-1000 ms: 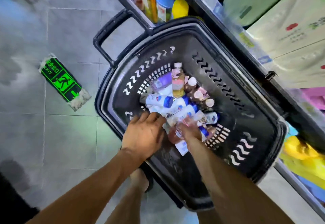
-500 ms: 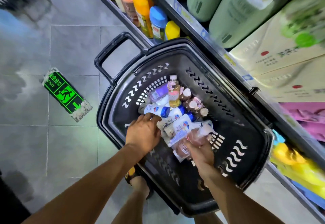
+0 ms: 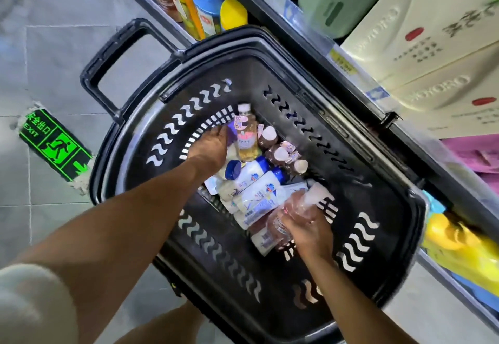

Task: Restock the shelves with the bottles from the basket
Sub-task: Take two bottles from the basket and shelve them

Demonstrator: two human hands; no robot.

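Head view: the black basket (image 3: 383, 208) sits on the floor against the shelf (image 3: 290, 13). Bottles (image 3: 259, 189) lie heaped in the middle of its bottom. The right hand (image 3: 307, 226) grips a pink bottle (image 3: 283, 219) at the heap's near edge. The left hand (image 3: 212, 149) curls at a purple bottle (image 3: 231, 134) on the far edge; whether it grips cannot be told.

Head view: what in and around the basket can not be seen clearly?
Head view:
- Left hand: its fingers lie behind its back, so a grip on the purple bottle is unsure.
- Pink bottle in the right hand: label blurred.
- Lower bottles in the basket: covered by upper ones.
- Shelf: cut off by the top edge.
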